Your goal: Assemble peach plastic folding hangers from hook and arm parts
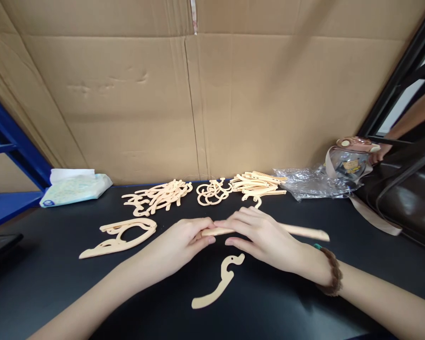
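Observation:
In the middle of the black table, a beige plastic folding-hanger part (306,232) lies across both my hands. My left hand (189,238) pinches its left end between thumb and fingers. My right hand (258,233) closes over its middle, so the joint there is hidden. A beige hook (258,203) shows just above the right knuckles; whether it is joined to the held part, I cannot tell. Nearer to me lies a loose curved hanger arm (214,295). Left of my left hand rests a folded hanger (127,238).
Along the cardboard wall (127,118) lie piles of curved arms (162,196), hooks (214,192) and straight bars (256,183). A tissue pack (75,189) stands far left. Clear plastic wrap (306,184), a strapped bottle (350,163) and a dark bag (407,189) are right, near another person's arm (416,111).

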The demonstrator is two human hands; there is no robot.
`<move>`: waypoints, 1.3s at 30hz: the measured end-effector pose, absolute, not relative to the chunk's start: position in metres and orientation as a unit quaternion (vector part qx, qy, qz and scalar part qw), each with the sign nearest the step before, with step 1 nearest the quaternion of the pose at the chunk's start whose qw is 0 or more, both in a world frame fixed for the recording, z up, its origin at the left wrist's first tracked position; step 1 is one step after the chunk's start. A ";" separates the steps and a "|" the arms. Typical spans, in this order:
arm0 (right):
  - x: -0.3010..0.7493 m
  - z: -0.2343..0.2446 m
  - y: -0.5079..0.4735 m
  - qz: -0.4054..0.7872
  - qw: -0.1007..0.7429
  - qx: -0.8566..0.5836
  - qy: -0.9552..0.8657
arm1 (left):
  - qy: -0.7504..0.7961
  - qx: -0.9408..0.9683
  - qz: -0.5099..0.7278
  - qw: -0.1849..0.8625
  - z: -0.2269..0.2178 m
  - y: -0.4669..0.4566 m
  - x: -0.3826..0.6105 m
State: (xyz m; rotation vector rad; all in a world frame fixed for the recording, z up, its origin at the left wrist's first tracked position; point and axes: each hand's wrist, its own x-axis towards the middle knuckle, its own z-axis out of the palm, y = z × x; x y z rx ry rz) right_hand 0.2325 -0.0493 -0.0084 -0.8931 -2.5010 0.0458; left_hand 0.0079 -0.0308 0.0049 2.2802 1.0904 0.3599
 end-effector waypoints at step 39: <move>0.284 -0.005 -0.021 0.030 0.132 -0.468 -0.873 | 0.530 0.843 -0.038 0.082 0.042 -0.080 -0.005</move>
